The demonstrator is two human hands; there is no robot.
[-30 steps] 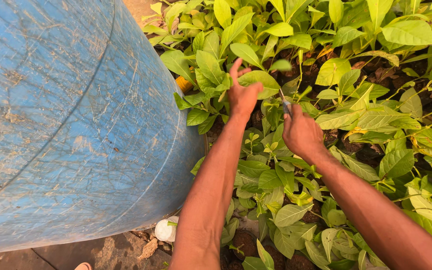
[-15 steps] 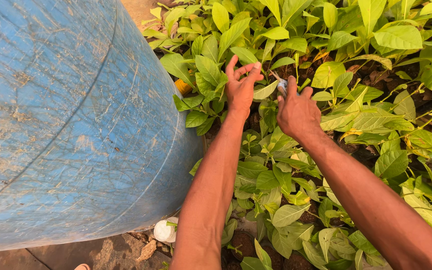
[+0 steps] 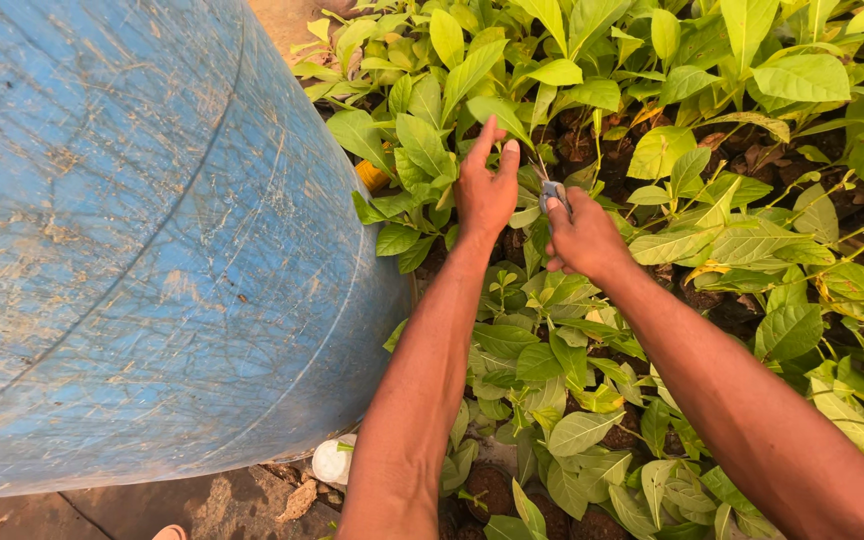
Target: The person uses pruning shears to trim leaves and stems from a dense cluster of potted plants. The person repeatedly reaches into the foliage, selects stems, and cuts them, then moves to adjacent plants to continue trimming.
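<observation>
My left hand (image 3: pixel 485 188) reaches into a bed of green-leaved seedlings (image 3: pixel 712 150) and pinches a thin stem near the top of one plant. Close to its right, my right hand (image 3: pixel 582 236) is closed around a small metal blade (image 3: pixel 554 190), whose tip points up toward the same stem. Both forearms stretch up from the bottom of the view. Leaves hide the lower part of the stem and the fingertips of my left hand.
A large scratched blue barrel (image 3: pixel 132 250) fills the left side, right beside my left arm. A small orange object (image 3: pixel 372 176) shows between barrel and leaves. A white round object (image 3: pixel 332 461) lies on the ground by the barrel's base. Dark soil shows under the plants.
Both hands have shifted slightly up and left among the leaves and moved closer together. The blade now sits nearer the stem that my left hand holds.
</observation>
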